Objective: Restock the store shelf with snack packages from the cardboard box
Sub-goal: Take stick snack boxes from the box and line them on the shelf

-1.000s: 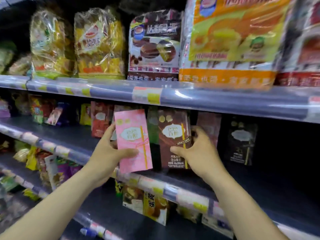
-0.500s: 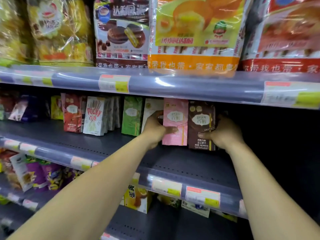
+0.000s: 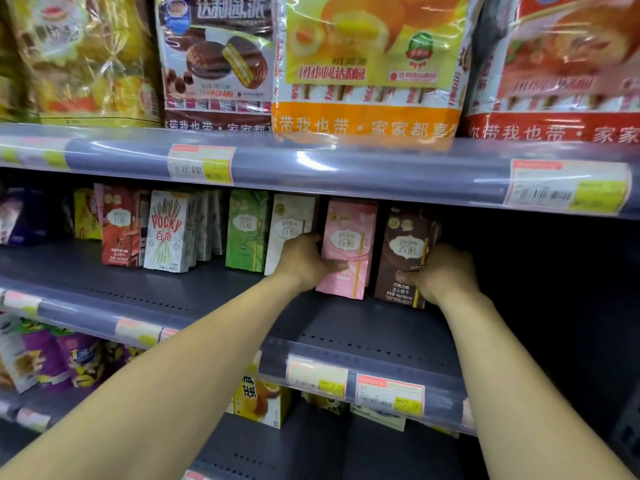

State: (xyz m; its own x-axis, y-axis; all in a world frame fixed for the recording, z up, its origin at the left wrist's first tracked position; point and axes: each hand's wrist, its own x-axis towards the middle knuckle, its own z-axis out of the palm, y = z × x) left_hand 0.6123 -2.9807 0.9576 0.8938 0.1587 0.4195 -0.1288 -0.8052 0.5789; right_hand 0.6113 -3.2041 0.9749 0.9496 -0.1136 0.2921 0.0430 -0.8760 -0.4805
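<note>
Pink snack box (image 3: 349,244) stands upright at the far side of the middle shelf (image 3: 346,323). My left hand (image 3: 304,261) grips its left edge while my right hand (image 3: 443,275) clasps the brown box (image 3: 403,258) just right, probably to square both into the row.

both arms are bare and stretched forward. the left forearm (image 3: 180,368) rises from the lower left corner of the frame toward the centre; the right forearm (image 3: 512,375) climbs from the lower right edge, steeper. the wrists are straight and the hands sit level, a little apart, just right of centre. the left hand (image 3: 304,263) grips a pink box (image 3: 349,244), thumb across its front, fingers curled behind its left edge. the right hand (image 3: 446,275) grips a brown box (image 3: 403,251), thumb on its lower front, fingers wrapped round its right edge.
</note>
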